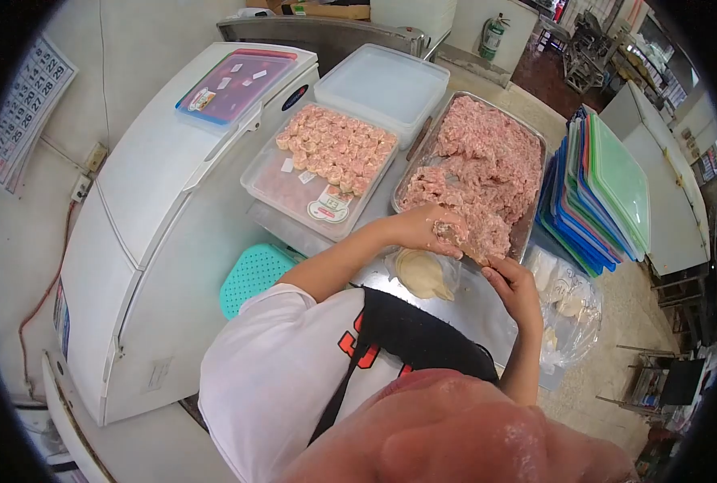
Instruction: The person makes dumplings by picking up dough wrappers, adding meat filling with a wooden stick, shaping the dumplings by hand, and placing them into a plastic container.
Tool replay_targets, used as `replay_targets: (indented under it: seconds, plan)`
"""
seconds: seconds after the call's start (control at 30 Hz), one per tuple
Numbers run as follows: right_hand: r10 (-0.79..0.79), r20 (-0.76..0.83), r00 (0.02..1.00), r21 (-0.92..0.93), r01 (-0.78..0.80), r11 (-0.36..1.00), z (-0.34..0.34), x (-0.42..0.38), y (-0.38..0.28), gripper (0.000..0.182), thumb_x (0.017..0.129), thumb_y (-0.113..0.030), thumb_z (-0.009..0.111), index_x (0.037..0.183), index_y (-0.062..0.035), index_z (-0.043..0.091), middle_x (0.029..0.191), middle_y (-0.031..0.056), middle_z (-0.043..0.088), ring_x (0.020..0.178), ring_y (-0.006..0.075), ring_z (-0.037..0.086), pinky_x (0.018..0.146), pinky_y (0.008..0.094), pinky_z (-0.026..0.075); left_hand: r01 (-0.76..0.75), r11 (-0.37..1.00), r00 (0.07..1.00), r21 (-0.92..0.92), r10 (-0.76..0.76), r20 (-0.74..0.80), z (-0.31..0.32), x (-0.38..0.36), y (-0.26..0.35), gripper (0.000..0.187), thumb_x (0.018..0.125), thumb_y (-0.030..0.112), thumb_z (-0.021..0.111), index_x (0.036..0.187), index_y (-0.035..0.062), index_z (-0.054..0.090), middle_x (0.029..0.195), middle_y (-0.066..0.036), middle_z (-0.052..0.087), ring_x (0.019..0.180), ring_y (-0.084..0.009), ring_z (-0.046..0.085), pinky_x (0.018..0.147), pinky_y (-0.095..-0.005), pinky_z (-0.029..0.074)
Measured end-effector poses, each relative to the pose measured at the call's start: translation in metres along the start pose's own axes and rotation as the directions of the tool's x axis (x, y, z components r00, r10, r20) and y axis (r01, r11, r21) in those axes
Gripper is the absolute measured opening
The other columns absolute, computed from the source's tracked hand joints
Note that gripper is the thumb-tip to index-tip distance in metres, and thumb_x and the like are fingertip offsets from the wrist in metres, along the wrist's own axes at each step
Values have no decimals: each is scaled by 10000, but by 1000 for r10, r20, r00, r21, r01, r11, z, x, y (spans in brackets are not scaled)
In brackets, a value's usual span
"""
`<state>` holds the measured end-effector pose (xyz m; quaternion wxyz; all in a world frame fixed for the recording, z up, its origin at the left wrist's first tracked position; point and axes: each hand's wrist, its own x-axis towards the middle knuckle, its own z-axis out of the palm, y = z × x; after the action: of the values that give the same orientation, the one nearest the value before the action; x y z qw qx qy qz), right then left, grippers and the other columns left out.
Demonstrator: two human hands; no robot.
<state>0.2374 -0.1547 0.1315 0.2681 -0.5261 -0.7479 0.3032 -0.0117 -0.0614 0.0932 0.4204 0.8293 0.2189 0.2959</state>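
— What does the left hand (pixel 431 228) hold at frame centre?
— Fingers curled round a wrapper with lumpy pink filling (pixel 452 233), beside the metal tray (pixel 535 145) of mince.
— The right hand (pixel 513 282)?
— Fingertips pinched together; on what, I cannot tell.

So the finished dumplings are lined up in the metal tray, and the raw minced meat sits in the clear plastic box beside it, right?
Not quite: it is the other way round. In the head view the finished dumplings sit in the clear plastic box, and the raw minced meat fills the metal tray beside it.
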Motion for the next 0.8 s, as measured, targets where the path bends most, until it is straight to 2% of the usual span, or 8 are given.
replay_targets:
  seconds: [0.13, 0.23, 0.37, 0.43, 0.53, 0.63, 0.73, 0.8]
  plan:
    - [5, 4, 1000, -5, -5, 1000, 2, 0, 4, 227, 875, -170, 648, 1014, 9, 645, 769, 109, 585, 729, 213, 568, 674, 311, 437, 29, 1000, 1000, 13, -29, 8, -1, 1, 1, 373, 714, 254, 816, 964, 33, 648, 974, -115, 661, 931, -256, 629, 838, -344, 480]
    - [4, -1, 1000, -3, -4, 1000, 1, 0, 0, 216, 873, -160, 649, 1010, 7, 648, 770, 106, 585, 725, 212, 567, 671, 312, 436, -51, 999, 999, 10, 51, -4, -1, 3, 0, 370, 719, 264, 811, 955, 34, 642, 961, -113, 658, 917, -256, 626, 822, -349, 481]
    - [4, -15, 1000, 0, -4, 1000, 3, -1, 5, 209, 868, -152, 651, 1012, 0, 654, 757, 104, 578, 716, 215, 562, 668, 314, 436, -46, 999, 999, 15, 46, -18, 0, 3, -6, 373, 722, 292, 807, 933, 39, 634, 920, -105, 653, 891, -254, 623, 818, -349, 479]
    - [-5, -6, 1000, -38, 5, 999, 1, 0, 5, 243, 854, -179, 670, 1056, -44, 666, 757, 125, 582, 703, 244, 573, 661, 337, 447, 32, 999, 999, 29, -32, 32, -3, 3, -2, 491, 689, 396, 817, 976, 53, 615, 974, -114, 650, 928, -266, 620, 815, -364, 476]
    - [-19, -22, 1000, -41, 18, 999, 2, -1, 9, 236, 855, -177, 669, 1050, -44, 668, 750, 125, 576, 698, 243, 569, 657, 338, 445, 11, 999, 1000, 52, -12, 22, -6, 1, 9, 539, 683, 436, 816, 980, 42, 599, 974, -117, 642, 928, -268, 613, 816, -366, 471]
    - [-8, -17, 1000, -33, 8, 999, 2, 0, 5, 222, 865, -157, 655, 1024, -2, 663, 772, 114, 600, 740, 227, 584, 684, 320, 447, 60, 997, 996, -40, -58, 62, -6, 2, 11, 541, 692, 439, 810, 973, 37, 583, 967, -113, 631, 924, -263, 605, 812, -366, 469]
    - [10, -14, 1000, -28, -11, 1000, 2, 1, 2, 230, 867, -160, 655, 1035, -4, 665, 776, 117, 604, 742, 229, 588, 685, 321, 448, 103, 995, 995, -6, -102, 19, -3, 1, 5, 428, 726, 365, 803, 958, 78, 587, 940, -67, 616, 948, -218, 588, 839, -338, 458]
    - [0, -10, 1000, -54, 0, 999, 2, 1, 3, 229, 861, -169, 662, 1036, -21, 668, 765, 117, 589, 718, 232, 577, 665, 323, 444, 113, 993, 993, -17, -113, 30, -4, 1, 5, 457, 726, 391, 798, 975, 68, 591, 964, -84, 622, 958, -235, 593, 845, -350, 460]
